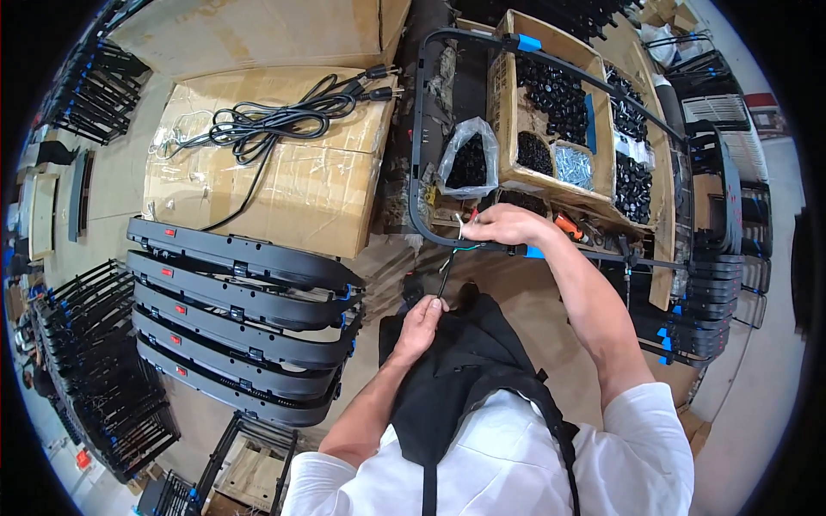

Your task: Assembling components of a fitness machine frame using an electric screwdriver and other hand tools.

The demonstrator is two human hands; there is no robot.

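My left hand (420, 325) is closed round a black power cable (446, 273) in front of my black apron (490, 344). From that grip the cable runs up to the near bar of a dark metal frame (419, 129) with rounded corners. Thin coloured wires, a green one among them, come out of its upper end. At that end my right hand (509, 225) pinches the loose wires, its thumb and fingers pressed together over the bar. A small white tip and a red bit show by its fingertips, too small to name.
Past the bar stands a cardboard box (508, 120) of small black and silver parts, a plastic bag (469, 159) beside it. An orange tool (568, 225) lies nearby. Coiled black cords (275, 120) rest on a carton (301, 198) at left, above stacked black curved panels (249, 340).
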